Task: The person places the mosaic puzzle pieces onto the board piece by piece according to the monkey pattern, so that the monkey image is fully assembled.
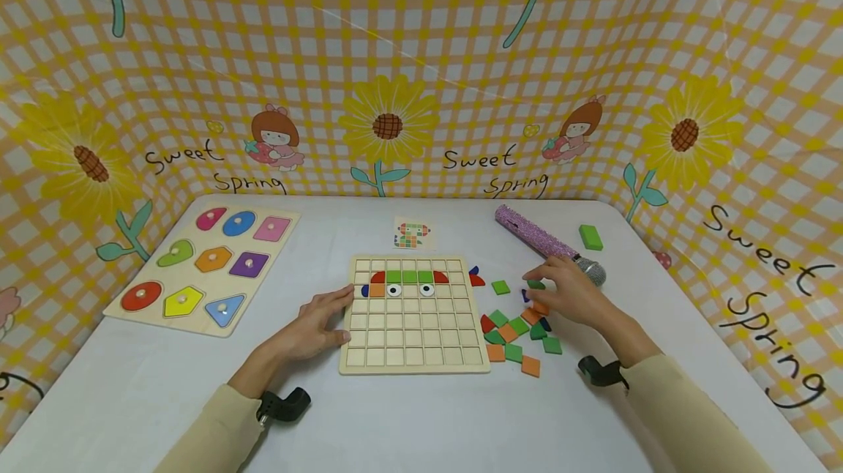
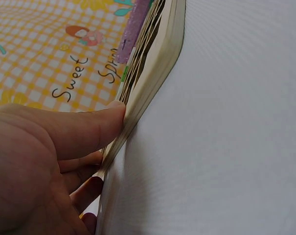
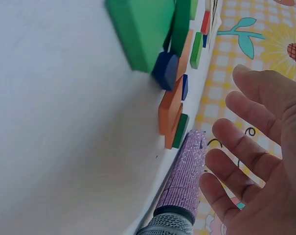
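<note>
A wooden grid board (image 1: pixel 413 323) lies on the white table with a row of red and green pieces, an orange square, a blue piece and two eye pieces in its upper rows. My left hand (image 1: pixel 320 320) rests against the board's left edge; in the left wrist view the thumb (image 2: pixel 84 129) touches its side. Above the loose pieces to the right hovers my right hand (image 1: pixel 568 290), fingers apart and nothing held. Near its fingertips are a dark blue piece (image 1: pixel 525 296) and an orange piece (image 1: pixel 541 308). In the right wrist view, the fingers (image 3: pixel 245 147) are loosely bent.
A small pattern card (image 1: pixel 414 233) lies behind the board. At the back right are a glittery pink microphone (image 1: pixel 536 233) and a green block (image 1: pixel 590 237). A shape puzzle board (image 1: pixel 197 279) sits on the left. Loose green squares (image 1: pixel 552 345) and other pieces lie beside the grid.
</note>
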### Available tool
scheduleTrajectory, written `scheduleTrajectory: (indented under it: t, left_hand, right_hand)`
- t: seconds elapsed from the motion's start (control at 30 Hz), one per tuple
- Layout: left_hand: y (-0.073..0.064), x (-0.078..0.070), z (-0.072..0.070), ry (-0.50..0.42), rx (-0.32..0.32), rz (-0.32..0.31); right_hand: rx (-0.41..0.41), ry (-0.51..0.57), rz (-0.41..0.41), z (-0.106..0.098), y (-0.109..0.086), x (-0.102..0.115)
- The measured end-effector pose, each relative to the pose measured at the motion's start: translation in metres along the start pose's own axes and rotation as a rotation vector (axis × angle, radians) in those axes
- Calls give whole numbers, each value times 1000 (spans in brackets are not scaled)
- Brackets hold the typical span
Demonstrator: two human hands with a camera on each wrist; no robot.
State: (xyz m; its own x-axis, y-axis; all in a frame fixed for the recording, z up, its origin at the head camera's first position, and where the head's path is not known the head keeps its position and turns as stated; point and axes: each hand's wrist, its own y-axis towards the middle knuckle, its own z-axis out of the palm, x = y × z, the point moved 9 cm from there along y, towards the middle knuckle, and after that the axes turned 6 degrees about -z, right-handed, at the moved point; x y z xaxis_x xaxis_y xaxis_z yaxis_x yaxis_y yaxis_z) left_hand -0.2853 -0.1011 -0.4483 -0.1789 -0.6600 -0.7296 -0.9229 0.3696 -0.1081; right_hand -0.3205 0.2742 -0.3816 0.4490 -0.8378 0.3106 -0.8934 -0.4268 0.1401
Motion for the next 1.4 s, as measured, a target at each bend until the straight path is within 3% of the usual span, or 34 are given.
scheduleTrajectory:
  t: [0.47,1.4]
  left_hand:
    - [0,-1,-1,4,-6,4]
    - [-1,-3,-1,2,1,8]
  right_hand:
    - [-22,-11,-27,-1,-11,-12]
    - [32,-61,-27,7,-25,-26]
